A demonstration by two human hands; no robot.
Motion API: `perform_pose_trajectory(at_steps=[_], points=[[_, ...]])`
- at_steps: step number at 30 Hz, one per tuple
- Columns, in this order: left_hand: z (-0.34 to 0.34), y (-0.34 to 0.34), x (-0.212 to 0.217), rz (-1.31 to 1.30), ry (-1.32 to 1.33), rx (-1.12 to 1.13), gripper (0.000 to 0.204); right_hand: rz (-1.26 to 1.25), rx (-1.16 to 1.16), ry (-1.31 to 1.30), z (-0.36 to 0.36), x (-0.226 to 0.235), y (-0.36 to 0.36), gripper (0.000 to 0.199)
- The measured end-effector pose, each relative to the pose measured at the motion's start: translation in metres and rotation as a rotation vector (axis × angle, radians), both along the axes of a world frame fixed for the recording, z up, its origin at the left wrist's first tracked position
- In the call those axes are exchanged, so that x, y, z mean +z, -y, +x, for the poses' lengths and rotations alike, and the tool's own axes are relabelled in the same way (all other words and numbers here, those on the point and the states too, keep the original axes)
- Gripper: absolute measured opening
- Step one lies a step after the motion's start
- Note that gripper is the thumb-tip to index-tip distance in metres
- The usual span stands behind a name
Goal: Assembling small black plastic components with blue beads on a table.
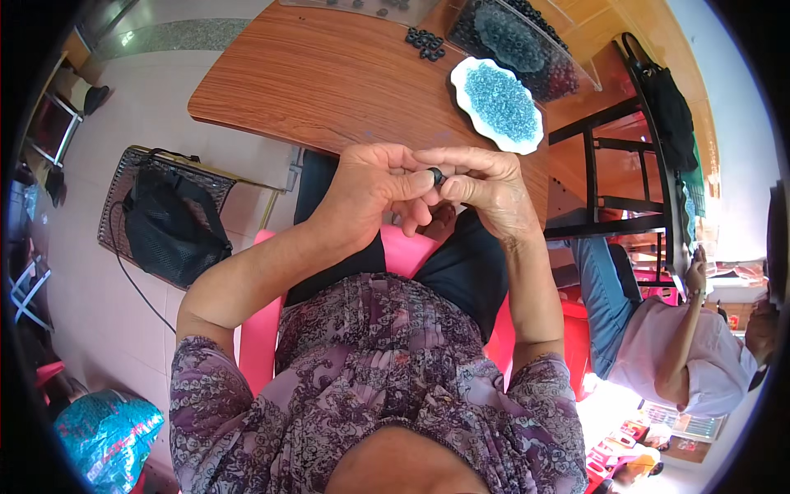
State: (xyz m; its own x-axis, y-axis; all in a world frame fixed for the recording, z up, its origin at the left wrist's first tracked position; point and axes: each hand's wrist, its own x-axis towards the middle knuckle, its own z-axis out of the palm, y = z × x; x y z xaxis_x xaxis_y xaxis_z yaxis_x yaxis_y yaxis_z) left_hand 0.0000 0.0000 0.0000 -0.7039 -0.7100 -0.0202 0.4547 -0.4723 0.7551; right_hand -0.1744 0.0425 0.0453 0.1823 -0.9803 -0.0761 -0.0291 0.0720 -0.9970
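Over the table's near edge, both hands meet at a small black round piece (437, 175). My left hand (366, 193) is closed, with its thumb and fingertips pinching the piece from the left. From the other side, the thumb and index finger of my right hand (494, 193) also close on it. Fingers cover much of the piece, so its exact kind is hidden. Just beyond the right hand sits a white scalloped dish (527, 145) heaped with tiny clear bluish rings (500, 100). A cluster of similar small black pieces (425, 44) lies farther back on the wood-grain table (304, 74).
A clear bin (514, 45) of black pieces stands at the back right, another tray (387, 8) at the far edge. On the left, a black bag (173, 214) rests on a wire rack. A seated person (666, 346) is at the right, by a black-framed table (609, 169).
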Motion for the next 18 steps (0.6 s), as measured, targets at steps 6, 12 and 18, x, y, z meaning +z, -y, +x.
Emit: perform_pose_trajectory(at_steps=[6, 12, 18], points=[[0.000, 0.005, -0.002, 0.124, -0.027, -0.090, 0.016, -0.192, -0.051, -0.165, 0.001, -0.006, 0.002, 0.028], [0.000, 0.013, -0.007, 0.219, -0.093, -0.186, 0.016, -0.106, -0.066, -0.108, 0.004, 0.000, 0.001, 0.025], [-0.004, 0.017, -0.010, 0.217, -0.120, -0.245, 0.017, -0.384, -0.055, -0.395, 0.008, 0.000, 0.003, 0.021]])
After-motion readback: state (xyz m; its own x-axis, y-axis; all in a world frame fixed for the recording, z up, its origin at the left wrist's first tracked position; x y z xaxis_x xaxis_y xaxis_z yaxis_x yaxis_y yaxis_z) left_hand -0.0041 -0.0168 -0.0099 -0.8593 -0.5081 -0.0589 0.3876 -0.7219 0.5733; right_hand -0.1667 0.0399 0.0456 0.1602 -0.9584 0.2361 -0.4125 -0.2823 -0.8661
